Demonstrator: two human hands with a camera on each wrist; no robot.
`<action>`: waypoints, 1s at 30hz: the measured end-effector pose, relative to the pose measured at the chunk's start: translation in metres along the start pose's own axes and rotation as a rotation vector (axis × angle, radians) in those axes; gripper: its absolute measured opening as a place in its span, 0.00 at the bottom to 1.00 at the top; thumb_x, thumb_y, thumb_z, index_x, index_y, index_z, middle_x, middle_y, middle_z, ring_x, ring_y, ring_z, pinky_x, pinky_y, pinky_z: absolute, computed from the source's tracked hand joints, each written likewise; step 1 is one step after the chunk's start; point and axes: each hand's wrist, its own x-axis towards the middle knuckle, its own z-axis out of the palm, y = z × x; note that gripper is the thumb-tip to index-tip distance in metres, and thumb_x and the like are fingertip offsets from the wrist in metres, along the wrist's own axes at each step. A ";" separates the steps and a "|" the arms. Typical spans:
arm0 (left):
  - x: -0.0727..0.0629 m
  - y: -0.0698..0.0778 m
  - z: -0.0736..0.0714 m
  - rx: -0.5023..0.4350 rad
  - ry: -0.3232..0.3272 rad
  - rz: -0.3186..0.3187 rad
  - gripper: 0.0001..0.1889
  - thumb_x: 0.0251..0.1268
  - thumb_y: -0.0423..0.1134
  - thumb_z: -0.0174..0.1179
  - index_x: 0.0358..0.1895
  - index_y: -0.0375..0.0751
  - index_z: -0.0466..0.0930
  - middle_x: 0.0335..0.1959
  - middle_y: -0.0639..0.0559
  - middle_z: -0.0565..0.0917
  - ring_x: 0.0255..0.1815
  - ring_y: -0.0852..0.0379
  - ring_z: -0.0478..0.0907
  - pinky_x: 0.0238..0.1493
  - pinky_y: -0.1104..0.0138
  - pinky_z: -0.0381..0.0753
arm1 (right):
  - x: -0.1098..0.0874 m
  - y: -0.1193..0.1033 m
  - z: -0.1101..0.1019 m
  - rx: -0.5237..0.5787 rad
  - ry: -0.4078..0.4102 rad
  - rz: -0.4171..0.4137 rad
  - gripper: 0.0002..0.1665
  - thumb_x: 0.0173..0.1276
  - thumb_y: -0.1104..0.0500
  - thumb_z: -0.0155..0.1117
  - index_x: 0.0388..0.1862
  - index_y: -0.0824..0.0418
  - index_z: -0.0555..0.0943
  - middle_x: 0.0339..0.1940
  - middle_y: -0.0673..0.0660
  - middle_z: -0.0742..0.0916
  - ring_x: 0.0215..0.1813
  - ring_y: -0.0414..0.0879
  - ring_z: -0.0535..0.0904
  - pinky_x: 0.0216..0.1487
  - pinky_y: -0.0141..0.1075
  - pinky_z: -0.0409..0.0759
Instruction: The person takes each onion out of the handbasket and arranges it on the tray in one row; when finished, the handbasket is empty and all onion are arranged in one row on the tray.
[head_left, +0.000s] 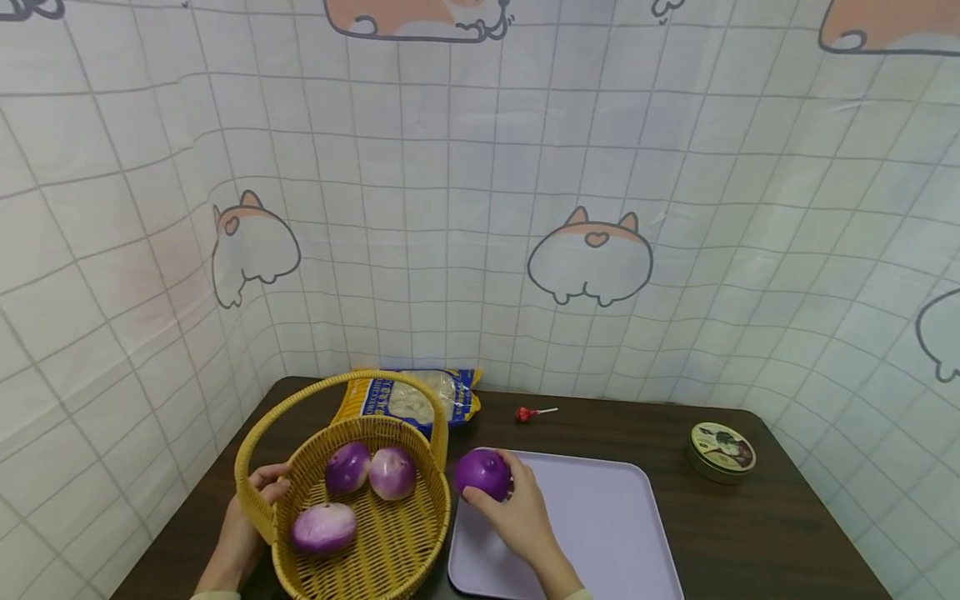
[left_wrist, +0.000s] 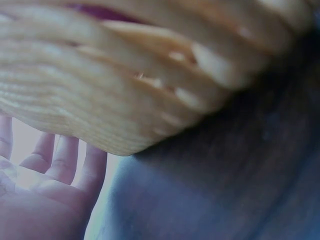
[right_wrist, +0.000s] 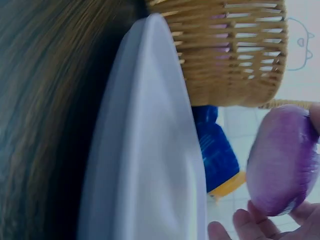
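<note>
In the head view my right hand (head_left: 517, 508) grips a purple onion (head_left: 483, 476) between thumb and fingers, above the left part of a pale lilac tray (head_left: 592, 517). The right wrist view shows this onion (right_wrist: 280, 160) from the side, raised above the tray's rim (right_wrist: 150, 100). My left hand (head_left: 251, 508) holds the yellow wicker basket (head_left: 390, 542) at its left rim, by the foot of its arched handle. Inside the basket lie three purple-and-white onions (head_left: 324, 528). Up close in the left wrist view, the woven wall (left_wrist: 100, 90) hides the left fingertips.
Behind the basket lies a yellow-and-blue bag of pasta (head_left: 420, 396). A red lollipop (head_left: 528, 413) rests at the back of the dark table (head_left: 780, 533). A round tin (head_left: 722, 452) stands at the right. Curtain-like white sheeting with a grid surrounds the table.
</note>
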 end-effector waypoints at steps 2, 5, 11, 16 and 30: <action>0.000 0.001 0.000 0.004 0.005 0.002 0.10 0.72 0.37 0.56 0.51 0.38 0.78 0.40 0.60 0.79 0.40 0.64 0.76 0.38 0.71 0.78 | 0.000 0.003 0.000 -0.023 -0.003 0.006 0.46 0.52 0.45 0.76 0.67 0.63 0.70 0.56 0.67 0.76 0.52 0.57 0.77 0.50 0.53 0.78; 0.000 0.000 -0.001 0.000 0.006 0.002 0.10 0.72 0.38 0.56 0.51 0.39 0.78 0.40 0.60 0.79 0.39 0.64 0.76 0.37 0.71 0.78 | 0.000 0.007 0.001 -0.048 -0.013 0.003 0.48 0.50 0.47 0.78 0.67 0.64 0.70 0.57 0.67 0.77 0.53 0.58 0.77 0.51 0.54 0.77; -0.002 0.003 0.001 -0.016 0.007 0.006 0.09 0.72 0.37 0.55 0.50 0.39 0.79 0.40 0.60 0.80 0.39 0.64 0.76 0.37 0.71 0.79 | 0.001 0.018 0.005 -0.072 -0.026 -0.021 0.49 0.47 0.49 0.80 0.65 0.65 0.71 0.57 0.68 0.77 0.57 0.61 0.75 0.54 0.58 0.75; -0.006 0.008 0.006 -0.007 0.008 0.002 0.10 0.72 0.36 0.55 0.50 0.36 0.77 0.40 0.60 0.79 0.39 0.64 0.76 0.37 0.71 0.79 | 0.000 0.025 0.009 -0.079 -0.033 -0.006 0.49 0.47 0.49 0.80 0.65 0.65 0.71 0.59 0.68 0.77 0.59 0.62 0.74 0.57 0.59 0.72; -0.006 0.010 0.006 -0.015 0.013 -0.009 0.08 0.72 0.36 0.55 0.49 0.39 0.78 0.40 0.59 0.79 0.38 0.63 0.77 0.36 0.70 0.79 | -0.001 0.028 0.011 -0.026 -0.089 -0.015 0.48 0.51 0.51 0.79 0.67 0.67 0.69 0.56 0.69 0.80 0.50 0.57 0.81 0.51 0.53 0.79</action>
